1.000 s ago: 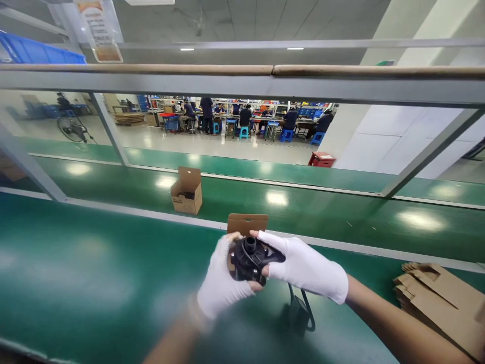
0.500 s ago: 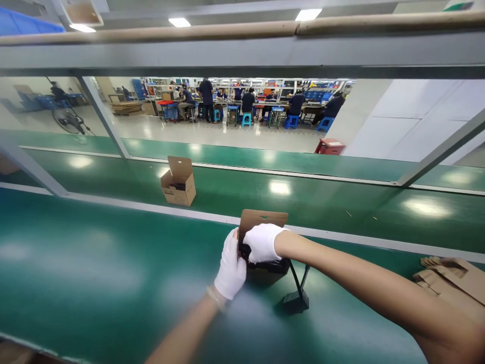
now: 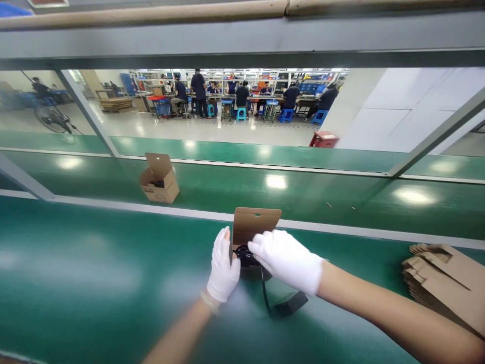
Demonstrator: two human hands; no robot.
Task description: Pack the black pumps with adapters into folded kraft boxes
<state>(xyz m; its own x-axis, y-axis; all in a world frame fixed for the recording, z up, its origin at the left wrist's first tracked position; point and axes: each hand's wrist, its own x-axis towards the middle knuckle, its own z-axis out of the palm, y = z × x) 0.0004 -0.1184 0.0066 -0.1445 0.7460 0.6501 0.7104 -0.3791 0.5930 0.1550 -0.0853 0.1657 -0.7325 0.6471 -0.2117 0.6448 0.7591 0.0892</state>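
Note:
An open cardboard box (image 3: 255, 222) stands on the green work surface with its lid flap raised at the back. Black coiled cable or a black device (image 3: 245, 255) lies inside. My left hand (image 3: 223, 268), in a white glove, grips the box's left wall. My right hand (image 3: 284, 255), also gloved, is over the box's right side with its fingers bent together; what they hold, if anything, is hidden. A black cable (image 3: 264, 293) hangs out over the front of the box to a black block like a power adapter (image 3: 291, 305), which lies tilted and slightly blurred.
Another open cardboard box (image 3: 161, 182) with black contents stands on the green belt (image 3: 212, 189) beyond a white rail (image 3: 182, 211). Flat folded cartons (image 3: 447, 283) are stacked at the right. Metal posts (image 3: 85, 111) frame the bench. People (image 3: 197, 93) work at far tables.
My right hand has come up out of the box toward its right side, exposing the black contents. The adapter has swung or shifted and tilted. The view has moved slightly right and down.

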